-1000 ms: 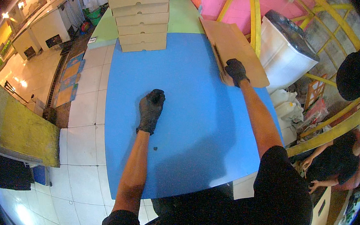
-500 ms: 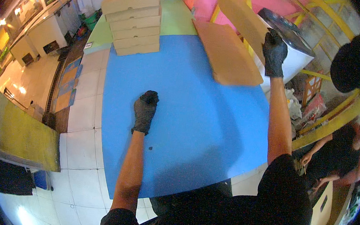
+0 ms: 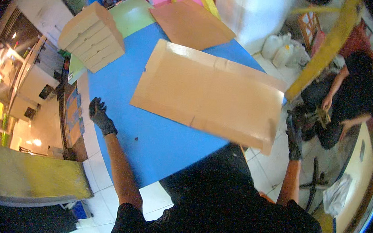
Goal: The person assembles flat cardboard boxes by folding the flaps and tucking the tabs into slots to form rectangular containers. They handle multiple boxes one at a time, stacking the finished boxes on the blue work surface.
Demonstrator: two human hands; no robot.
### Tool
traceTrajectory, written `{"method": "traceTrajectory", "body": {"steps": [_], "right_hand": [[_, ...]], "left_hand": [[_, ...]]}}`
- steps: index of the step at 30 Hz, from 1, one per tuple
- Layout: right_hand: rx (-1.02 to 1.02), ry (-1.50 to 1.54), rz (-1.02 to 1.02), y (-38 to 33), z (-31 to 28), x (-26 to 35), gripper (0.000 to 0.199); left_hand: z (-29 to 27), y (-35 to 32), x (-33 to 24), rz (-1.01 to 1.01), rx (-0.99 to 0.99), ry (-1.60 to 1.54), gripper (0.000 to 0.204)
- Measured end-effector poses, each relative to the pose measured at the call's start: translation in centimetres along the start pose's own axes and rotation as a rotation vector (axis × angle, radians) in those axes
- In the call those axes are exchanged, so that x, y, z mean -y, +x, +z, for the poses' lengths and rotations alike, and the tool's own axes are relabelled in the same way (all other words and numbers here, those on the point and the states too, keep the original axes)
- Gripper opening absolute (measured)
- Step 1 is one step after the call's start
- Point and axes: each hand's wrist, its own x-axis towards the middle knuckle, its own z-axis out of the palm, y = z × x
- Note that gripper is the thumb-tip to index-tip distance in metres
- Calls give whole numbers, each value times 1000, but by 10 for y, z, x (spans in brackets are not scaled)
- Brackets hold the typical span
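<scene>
Head view: right gloved hand (image 3: pixel 293 140) pinches the flat tan cardboard sheet (image 3: pixel 211 96) by its corner, lifting it above the blue surface (image 3: pixel 157 140); left gloved hand (image 3: pixel 99 113), fingers spread and empty, steadies at that surface's edge.

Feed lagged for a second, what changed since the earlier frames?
The right hand has pulled one flat cardboard sheet off the pile and swung it over the blue table, gripping its right edge. The left hand slid toward the table's left edge. The box stack stayed put.
</scene>
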Motion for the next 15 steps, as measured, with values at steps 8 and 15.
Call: {"method": "traceTrajectory", "body": {"steps": [8, 15], "right_hand": [[337, 156, 173, 14, 12, 7, 43], [312, 183, -345, 81, 4, 75, 44]], "left_hand": [[73, -41, -104, 107, 340, 255, 18], [200, -86, -206, 518, 855, 639, 47]]}}
